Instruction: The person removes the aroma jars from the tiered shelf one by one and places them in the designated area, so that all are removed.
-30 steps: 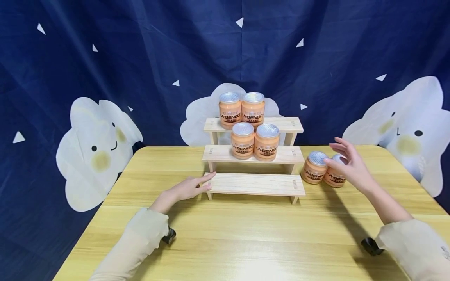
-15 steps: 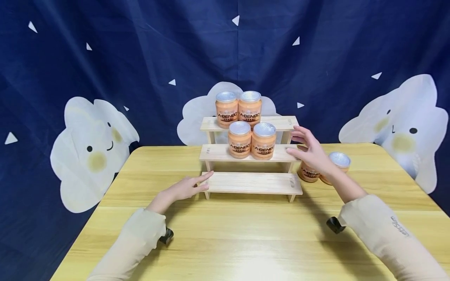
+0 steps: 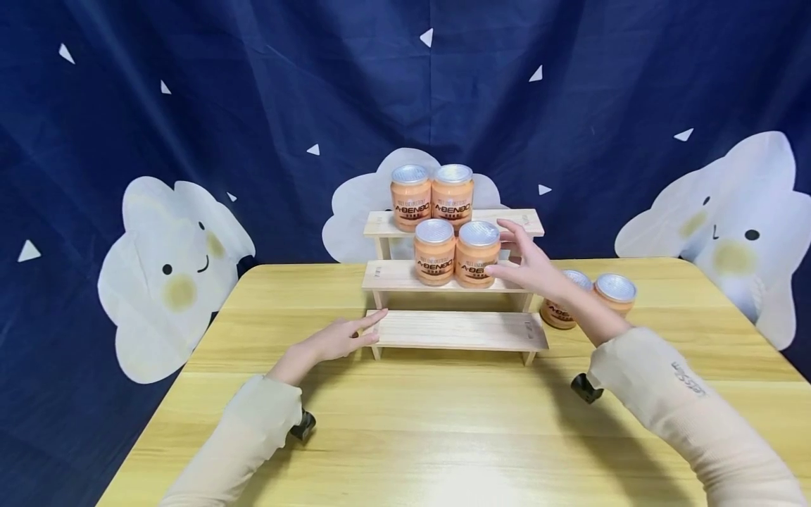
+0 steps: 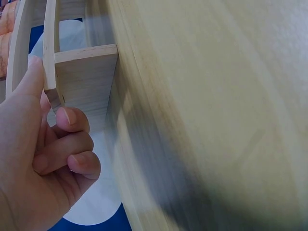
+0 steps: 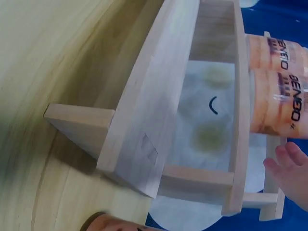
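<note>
A three-step wooden display stand (image 3: 443, 331) bears four-sided pairs of orange jars with silver lids: two top-step jars (image 3: 412, 201) and two middle-step jars (image 3: 434, 257). At the lowest board's left end is my left hand (image 3: 332, 341); the left wrist view shows the hand (image 4: 43, 139) gripping that board end, several fingers curled beside it. My right hand (image 3: 532, 267) is at the right-hand middle-step jar (image 3: 475, 264), thumb overlapping its front and fingers beside it. In the right wrist view the fingertips (image 5: 284, 151) lie close to the jar (image 5: 276, 103), loosely bent.
Two more orange jars (image 3: 614, 292) stand on the wooden table (image 3: 412, 422) right of the stand, partly hidden by my right forearm. A dark blue curtain (image 3: 355, 77) with white clouds hangs behind the table.
My right hand has moved left from above the two table jars to the right-hand jar on the middle step. My left hand has stayed at the lowest board's end.
</note>
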Demonstrator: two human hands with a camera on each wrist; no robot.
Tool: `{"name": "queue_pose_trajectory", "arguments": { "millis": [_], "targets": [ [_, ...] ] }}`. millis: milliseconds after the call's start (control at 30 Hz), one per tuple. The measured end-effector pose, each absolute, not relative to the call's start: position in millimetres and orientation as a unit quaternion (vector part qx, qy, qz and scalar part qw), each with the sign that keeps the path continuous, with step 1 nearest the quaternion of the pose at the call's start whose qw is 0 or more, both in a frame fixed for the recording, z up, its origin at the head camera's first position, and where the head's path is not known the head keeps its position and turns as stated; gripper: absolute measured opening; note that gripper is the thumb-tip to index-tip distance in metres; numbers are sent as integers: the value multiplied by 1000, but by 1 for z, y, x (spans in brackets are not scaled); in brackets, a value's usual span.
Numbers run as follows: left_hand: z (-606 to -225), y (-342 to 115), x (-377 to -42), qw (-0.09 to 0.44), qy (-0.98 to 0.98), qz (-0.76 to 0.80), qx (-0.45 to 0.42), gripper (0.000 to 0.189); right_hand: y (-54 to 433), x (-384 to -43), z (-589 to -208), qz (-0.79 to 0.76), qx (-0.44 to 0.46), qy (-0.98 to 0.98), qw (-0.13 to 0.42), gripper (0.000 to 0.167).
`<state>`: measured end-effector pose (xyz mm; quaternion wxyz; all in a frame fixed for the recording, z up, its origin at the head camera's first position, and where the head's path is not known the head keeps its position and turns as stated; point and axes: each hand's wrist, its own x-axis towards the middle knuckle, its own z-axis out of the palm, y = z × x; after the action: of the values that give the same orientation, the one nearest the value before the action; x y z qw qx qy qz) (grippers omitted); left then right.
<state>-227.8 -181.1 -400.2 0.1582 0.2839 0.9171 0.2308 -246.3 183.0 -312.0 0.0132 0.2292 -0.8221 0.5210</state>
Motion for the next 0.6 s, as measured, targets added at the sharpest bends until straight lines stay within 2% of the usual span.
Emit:
{"name": "queue_pose_trajectory", "arguments": {
  "millis": [267,600],
  "targets": [
    [-401,-182,-229,154,918,225,287,59,171,-251,-316,537,234,-811,8,82],
    [-402,-182,-229,155,918,227,285,59,163,-254,-322,551,214,-806,33,84]
  ]
}}
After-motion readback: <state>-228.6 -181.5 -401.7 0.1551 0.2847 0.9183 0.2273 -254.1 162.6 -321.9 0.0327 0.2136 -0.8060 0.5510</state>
